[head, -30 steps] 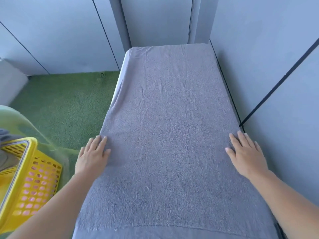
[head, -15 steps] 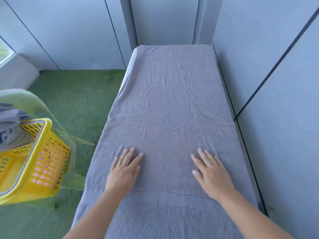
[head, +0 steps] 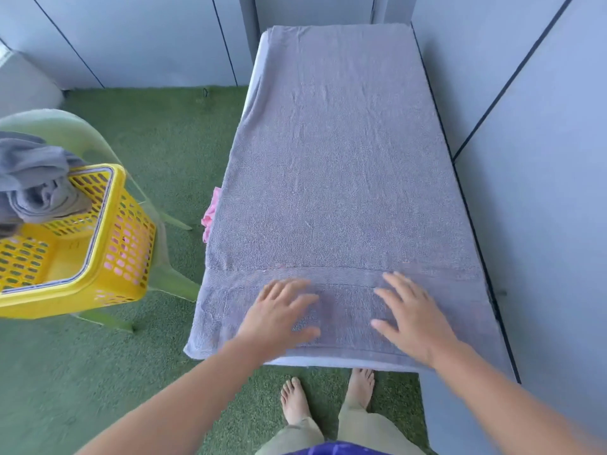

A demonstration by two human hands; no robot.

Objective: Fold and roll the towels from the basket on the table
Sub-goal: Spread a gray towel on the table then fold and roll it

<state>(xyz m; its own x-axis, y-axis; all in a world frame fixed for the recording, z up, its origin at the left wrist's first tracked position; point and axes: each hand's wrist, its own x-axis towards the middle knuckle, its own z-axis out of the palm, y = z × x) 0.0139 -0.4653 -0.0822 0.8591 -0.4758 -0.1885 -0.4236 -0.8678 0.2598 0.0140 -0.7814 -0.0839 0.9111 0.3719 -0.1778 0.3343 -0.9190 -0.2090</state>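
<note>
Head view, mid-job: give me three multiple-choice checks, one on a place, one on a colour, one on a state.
1. Where does the yellow basket sit?
A. on a shelf
B. on the green chair
C. on a stool

2. What colour is the towel spread on the table?
A. grey
B. orange
C. black

3. How are the left hand and the right hand?
A. both pinching the hem
B. both open, fingers straight
C. one lifting a corner

Answers:
1 B: the chair's back and legs show round and under the basket.
2 A: the cloth covering the tabletop is grey from end to end.
3 B: both hands lie palm down at the towel's near end, curled round nothing.
</note>
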